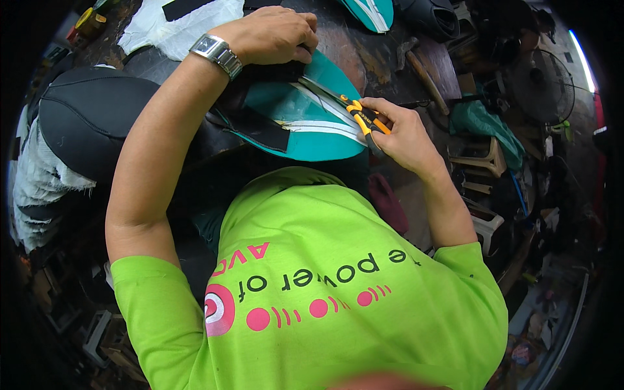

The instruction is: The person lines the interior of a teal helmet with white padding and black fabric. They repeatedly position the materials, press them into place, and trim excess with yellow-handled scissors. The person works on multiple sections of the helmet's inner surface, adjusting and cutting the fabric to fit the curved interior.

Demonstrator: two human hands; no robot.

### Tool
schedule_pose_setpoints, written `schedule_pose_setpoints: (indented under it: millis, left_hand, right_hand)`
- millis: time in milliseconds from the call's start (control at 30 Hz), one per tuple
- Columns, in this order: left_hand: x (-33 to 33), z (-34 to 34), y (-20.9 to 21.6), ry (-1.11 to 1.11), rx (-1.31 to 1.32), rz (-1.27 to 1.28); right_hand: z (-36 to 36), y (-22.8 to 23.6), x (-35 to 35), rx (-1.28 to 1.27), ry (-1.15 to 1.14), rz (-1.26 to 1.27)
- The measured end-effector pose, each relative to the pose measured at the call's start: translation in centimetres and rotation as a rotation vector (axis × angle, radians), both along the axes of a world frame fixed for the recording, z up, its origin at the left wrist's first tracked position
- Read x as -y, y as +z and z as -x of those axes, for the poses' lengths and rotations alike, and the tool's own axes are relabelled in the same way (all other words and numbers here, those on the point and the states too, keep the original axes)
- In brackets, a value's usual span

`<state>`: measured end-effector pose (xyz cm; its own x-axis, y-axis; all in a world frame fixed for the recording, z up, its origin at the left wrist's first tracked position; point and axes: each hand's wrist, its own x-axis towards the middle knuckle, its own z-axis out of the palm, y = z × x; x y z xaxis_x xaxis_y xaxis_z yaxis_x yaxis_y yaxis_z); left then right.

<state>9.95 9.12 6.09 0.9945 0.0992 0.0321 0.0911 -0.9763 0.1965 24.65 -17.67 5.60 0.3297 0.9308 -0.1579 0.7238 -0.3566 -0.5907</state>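
Observation:
My right hand [403,133] is closed round the black-and-yellow handles of a pair of scissors [365,120]. The metal blades point up and left, over a teal curved panel [325,146] with white strips along its inside. Black material [263,133] is joined to that panel and partly covers it. Beyond the blade tips, my left hand [276,36] has its fingers curled down on the black material at the panel's far side. Its fingertips are partly hidden, and a metal watch sits on the wrist.
A black padded piece [94,120] with white fabric lies at the left. White cloth [172,29] and a second teal piece [372,13] are at the back of the dark worktable. A hammer [426,81] rests to the right, with a fan [541,88] and plastic stools [481,159] farther off.

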Motion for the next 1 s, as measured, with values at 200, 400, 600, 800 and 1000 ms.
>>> schedule_pose_setpoints:
  millis: [200, 400, 600, 800, 1000]
  left_hand:
    - [-0.9, -0.5, -0.1, -0.129, -0.047, 0.032]
    - [0.2, -0.1, 1.3, -0.074, 0.015, 0.079]
    - [8.8, 9.9, 4.6, -0.086, 0.179, 0.127]
    - [8.8, 11.7, -1.7, -0.007, 0.143, 0.025]
    - [8.0, 9.4, -4.4, 0.17, 0.373, 0.14]
  right_hand:
    - [-0.1, 0.4, -0.3, 0.052, 0.056, 0.0]
    - [-0.1, 0.8, -0.2, 0.196, 0.087, 0.005]
    - [-2.2, 0.9, 1.6, -0.426, -0.077, 0.064]
    - [-2.1, 1.5, 3.1, -0.664, -0.183, -0.06]
    - [-0.3, 2.6, 2.7, -0.672, -0.162, -0.159]
